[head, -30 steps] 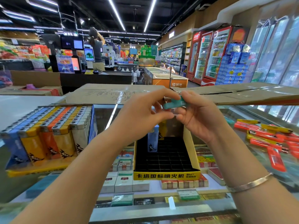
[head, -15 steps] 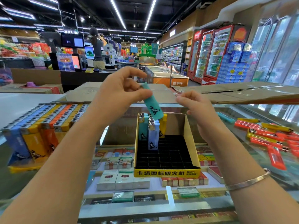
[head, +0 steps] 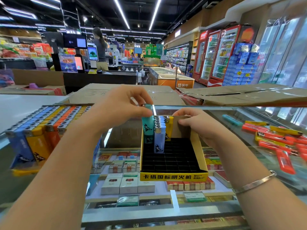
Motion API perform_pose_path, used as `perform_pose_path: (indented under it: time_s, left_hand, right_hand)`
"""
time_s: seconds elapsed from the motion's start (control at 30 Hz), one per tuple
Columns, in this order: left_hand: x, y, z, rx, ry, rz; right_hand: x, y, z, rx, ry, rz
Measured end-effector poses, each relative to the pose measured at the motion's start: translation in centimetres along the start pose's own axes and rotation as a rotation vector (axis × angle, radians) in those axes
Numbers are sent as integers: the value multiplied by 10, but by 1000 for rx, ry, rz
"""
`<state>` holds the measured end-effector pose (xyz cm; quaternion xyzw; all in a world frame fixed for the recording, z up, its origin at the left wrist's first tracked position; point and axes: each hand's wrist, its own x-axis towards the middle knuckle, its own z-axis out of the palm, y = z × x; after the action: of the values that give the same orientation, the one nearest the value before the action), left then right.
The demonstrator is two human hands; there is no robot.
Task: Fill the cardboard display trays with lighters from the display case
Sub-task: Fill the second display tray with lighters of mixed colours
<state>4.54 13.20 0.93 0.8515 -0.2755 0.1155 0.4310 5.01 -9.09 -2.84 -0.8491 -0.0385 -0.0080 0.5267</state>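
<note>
The thumb and fingers of the left hand (head: 123,107) pinch the metal top of a teal plastic lighter (head: 147,128), holding it upright as its base goes down into the far left corner of a yellow cardboard display tray (head: 172,177) with a black slotted grid inside. The right hand (head: 196,125) curls its fingers over the tray's far right wall, gripping the cardboard to steady it.

Just beside the teal lighter stand a row of pale blue lighters (head: 159,138) and a yellow lighter (head: 169,130); the rest of the grid is bare (most slots unfilled, so the task looks early for this tray).

To seat it well, the lighter likely needs to stay vertical and line up over one slot before being pressed straight down, with the right hand keeping the tray from sliding.

The tray sits near the middle of the glass display case top (head: 232,117). Toward its right edge lie loose red and yellow lighters (head: 275,138) and one teal one (head: 232,120). At its left edge rests a full tray of blue, yellow and orange lighters (head: 38,135).
</note>
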Motion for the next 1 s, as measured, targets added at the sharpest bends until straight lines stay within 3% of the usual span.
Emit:
perform_pose_path:
  time_s: [0.23, 0.47, 0.7, 0.87, 1.0]
  left_hand:
    - [3, -5, 23, 341, -85, 75]
    - [5, -11, 24, 432, -121, 56]
    - [9, -18, 19, 353, -169, -43]
    - [9, -22, 37, 247, -300, -232]
    - [9, -23, 57, 239, -251, -212]
  right_hand:
    - [0, -1, 0, -7, -4, -2]
    - [1, 0, -1, -10, -2, 5]
    - [1, 1, 0, -2, 27, -1]
    - [4, 3, -2, 15, 124, 14]
    - [6, 7, -4, 50, 174, 13]
